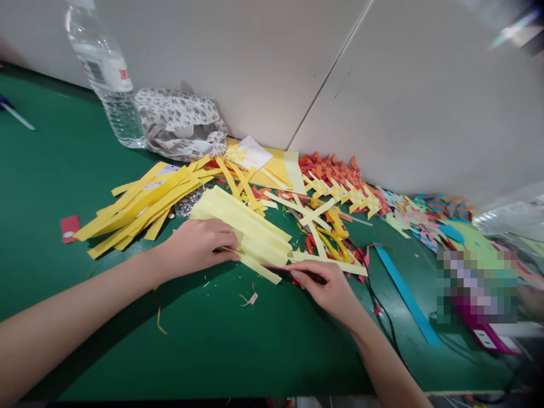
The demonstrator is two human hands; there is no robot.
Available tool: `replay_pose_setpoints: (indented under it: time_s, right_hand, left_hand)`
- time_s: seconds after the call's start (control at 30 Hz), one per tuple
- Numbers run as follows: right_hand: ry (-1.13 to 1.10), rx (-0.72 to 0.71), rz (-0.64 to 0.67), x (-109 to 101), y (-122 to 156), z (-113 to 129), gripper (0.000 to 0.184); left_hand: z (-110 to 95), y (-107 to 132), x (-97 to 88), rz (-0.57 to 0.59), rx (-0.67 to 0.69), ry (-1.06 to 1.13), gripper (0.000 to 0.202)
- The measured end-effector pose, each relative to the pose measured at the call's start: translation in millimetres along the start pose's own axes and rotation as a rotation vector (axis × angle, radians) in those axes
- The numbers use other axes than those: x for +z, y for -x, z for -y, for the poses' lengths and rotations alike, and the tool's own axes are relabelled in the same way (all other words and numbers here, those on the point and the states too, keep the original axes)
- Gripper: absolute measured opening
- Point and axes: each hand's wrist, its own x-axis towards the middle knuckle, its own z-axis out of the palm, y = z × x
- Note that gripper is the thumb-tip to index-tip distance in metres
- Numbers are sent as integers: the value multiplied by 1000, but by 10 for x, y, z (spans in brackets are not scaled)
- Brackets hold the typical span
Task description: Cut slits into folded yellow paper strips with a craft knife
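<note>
Left grip (208, 242) pinching pale-yellow paper (250, 226), middle of counter (255, 345); right grip (325, 283) clasping dark tool (314, 276) at paper's near edge; yellow strips (138, 212) crowd left, bottle (113, 85), printed pouch (178, 113), woven fish (334, 170) line back edge, black cord (387, 313) near right grip

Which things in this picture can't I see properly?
From the head view:
- Dark tool: the right hand hides part of it, so I can't tell what kind it is.
- Bottle: the top edge cuts off the top of its cap; its label's small print is too blurry.
- Blue item: cut off by the left edge.
- Pixelated patch, at right: its blocks hide whatever is behind.
</note>
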Motion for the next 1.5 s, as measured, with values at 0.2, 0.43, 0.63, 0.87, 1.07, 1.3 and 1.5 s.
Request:
replay_pose_setpoints:
  time_s: [0.2,0.43,0.63,0.87,1.07,1.3,1.5]
  right_hand:
    - [74,-34,-35,-102,162,-69,23]
    - [87,14,-26,-324,406,-210,19]
    - [-20,110,-269,-389,393,-151,22]
    - [28,123,-305,65,-135,257,46]
    - [308,127,-151,365,-503,335,83]
    - [308,203,-177,415,-500,275,77]
    - [315,205,-193,436,-497,304,75]
  left_hand:
    - [4,1,10,9,-14,6,20]
    - [24,-5,36,-12,56,-3,20]
    - [11,5,10,-4,282,-56,19]
    - [-69,11,0,-40,397,-121,19]
    - [-98,29,27,-17,419,-100,19]
    - [-99,32,4,-5,451,-87,22]
    - [-99,24,-4,-26,474,-111,25]
